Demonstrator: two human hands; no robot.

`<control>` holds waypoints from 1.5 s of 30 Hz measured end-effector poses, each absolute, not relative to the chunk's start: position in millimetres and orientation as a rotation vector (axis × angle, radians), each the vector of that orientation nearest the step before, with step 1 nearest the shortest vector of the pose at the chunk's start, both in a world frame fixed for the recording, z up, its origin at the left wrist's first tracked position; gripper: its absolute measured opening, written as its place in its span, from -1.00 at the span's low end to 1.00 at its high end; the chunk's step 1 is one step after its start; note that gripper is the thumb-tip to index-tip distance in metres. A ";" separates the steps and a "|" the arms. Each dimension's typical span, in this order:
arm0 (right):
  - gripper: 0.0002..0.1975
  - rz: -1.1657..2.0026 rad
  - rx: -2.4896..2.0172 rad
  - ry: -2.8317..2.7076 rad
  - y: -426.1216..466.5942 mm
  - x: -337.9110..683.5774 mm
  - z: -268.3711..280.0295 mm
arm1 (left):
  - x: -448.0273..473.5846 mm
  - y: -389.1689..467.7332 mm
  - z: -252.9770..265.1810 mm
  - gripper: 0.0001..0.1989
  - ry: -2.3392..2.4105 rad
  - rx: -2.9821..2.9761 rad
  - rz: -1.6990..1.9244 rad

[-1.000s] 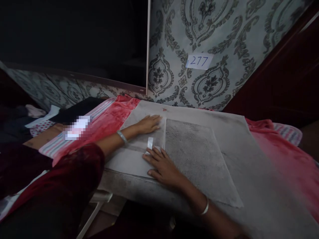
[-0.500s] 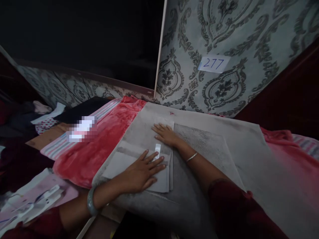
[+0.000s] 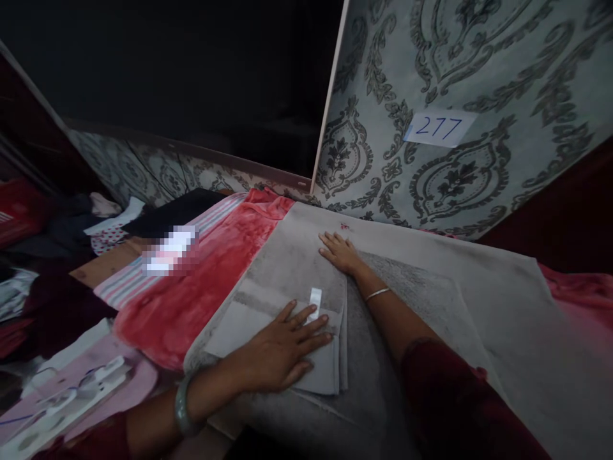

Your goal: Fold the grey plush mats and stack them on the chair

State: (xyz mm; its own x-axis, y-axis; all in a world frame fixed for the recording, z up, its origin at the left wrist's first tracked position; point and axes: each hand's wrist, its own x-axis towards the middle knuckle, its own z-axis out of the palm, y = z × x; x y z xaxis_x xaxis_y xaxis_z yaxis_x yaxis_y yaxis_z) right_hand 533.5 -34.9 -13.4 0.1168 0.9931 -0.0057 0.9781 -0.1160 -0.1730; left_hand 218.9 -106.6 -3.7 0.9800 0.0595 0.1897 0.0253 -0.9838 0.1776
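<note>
Cloth (image 3: 287,268), grey and folded into layers, lies on a larger grey sheet (image 3: 498,313), its near corner showing several stacked edges. I watch from afar through the head camera and see both palms down. The left hand (image 3: 275,354) rests across the near part of the fold, its fingers (image 3: 311,326) spread and released, one tip over the end of a white label (image 3: 315,297). The right hand (image 3: 342,254) lies by the far right corner, fingers fanned too; nothing is clenched or pinched in either. I take the split placement as a way of bearing on two ends at once, so that the layers lie flat and square; the splayed fingers would share the pressure out rather than bunch the fabric. The label sits uppermost, probably because of how the folds were turned. Under the sheet, a red plush blanket (image 3: 201,287) shows along the left side, perhaps there as padding. To my lower left, a white power strip (image 3: 90,391) rests well apart from the fold, presumably out of the way. A paper marked 277 (image 3: 439,127) is on the patterned wallpaper (image 3: 393,169), likely as an identifier.
</note>
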 end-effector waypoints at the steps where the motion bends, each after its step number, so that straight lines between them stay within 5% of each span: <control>1: -0.39 0.187 -2.273 -2.001 -34.7 532.7 -10.3 | 219.1 -107.0 -3.4 -0.36 0.060 2.965 0.317; 8: -0.38 -0.015 -2.087 -2.287 -33.8 475.3 23.1 | 194.9 -118.1 -3.4 -0.51 0.060 3.102 0.511; 15: -0.37 0.221 -1.547 -2.663 -26.0 410.4 10.0 | 160.3 -134.5 -21.0 -0.10 0.414 3.070 0.419; 32: -0.34 0.195 -2.069 -2.279 62.4 482.0 -12.1 | 159.7 -132.3 -40.4 -0.08 0.380 3.010 0.440; 40: -0.38 0.040 -2.243 -2.142 39.5 454.3 13.7 | 158.2 -138.1 -27.5 -0.20 0.393 2.972 0.507; 45: -0.41 -0.007 -1.767 -2.499 -6.4 400.6 19.2 | 154.0 -138.9 -30.7 -0.34 0.420 3.027 0.655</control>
